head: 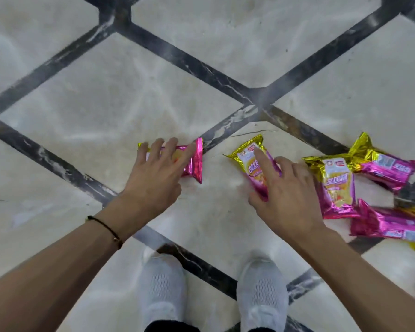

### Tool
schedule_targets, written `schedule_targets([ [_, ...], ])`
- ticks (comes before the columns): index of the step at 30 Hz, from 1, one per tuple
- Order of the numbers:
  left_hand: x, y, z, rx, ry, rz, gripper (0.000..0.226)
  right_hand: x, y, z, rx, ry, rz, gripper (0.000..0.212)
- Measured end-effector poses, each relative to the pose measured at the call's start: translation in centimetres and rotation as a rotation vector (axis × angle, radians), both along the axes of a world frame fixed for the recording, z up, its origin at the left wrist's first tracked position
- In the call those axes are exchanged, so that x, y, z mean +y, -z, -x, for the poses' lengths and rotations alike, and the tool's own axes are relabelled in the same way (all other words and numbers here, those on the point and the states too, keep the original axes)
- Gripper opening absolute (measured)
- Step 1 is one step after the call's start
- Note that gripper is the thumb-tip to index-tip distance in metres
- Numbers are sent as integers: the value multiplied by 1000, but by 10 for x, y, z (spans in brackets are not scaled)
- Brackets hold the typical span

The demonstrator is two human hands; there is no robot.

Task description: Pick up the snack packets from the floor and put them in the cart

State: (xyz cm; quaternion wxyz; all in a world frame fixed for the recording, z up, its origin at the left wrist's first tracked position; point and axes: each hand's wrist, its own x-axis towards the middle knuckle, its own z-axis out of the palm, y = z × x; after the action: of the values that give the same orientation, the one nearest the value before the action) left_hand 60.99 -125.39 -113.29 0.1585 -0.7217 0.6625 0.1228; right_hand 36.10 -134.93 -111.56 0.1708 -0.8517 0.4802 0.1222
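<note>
On the marble floor (101, 104), the left hand (153, 176) lays spread fingers (171, 146) across the pink snack packet (194, 161), covering its left half. The right hand (290, 195) is also spread, its index fingertip on the gold-ended packet (246, 153), thumb beside the packet's near end.

Floor (94, 97) ahead and left is open. Packet cluster (338, 185) crowds the right; shoes (163, 291) bound the near side.
</note>
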Motion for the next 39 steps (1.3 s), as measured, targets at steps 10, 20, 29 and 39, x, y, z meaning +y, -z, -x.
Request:
schedule_targets([
  [10, -2, 13, -1, 42, -25, 63, 91, -5, 13, -10, 47, -4, -4, 83],
  [20, 24, -77, 23, 232, -157, 50, 90, 23, -70, -2, -25, 78, -74, 81],
  [29, 21, -271, 37, 370, -358, 149, 80, 19, -249, -12, -58, 182, -75, 81],
  [39, -23, -535, 17, 480, -721, 393, 69, -45, -508, -45, -209, 242, 100, 79],
])
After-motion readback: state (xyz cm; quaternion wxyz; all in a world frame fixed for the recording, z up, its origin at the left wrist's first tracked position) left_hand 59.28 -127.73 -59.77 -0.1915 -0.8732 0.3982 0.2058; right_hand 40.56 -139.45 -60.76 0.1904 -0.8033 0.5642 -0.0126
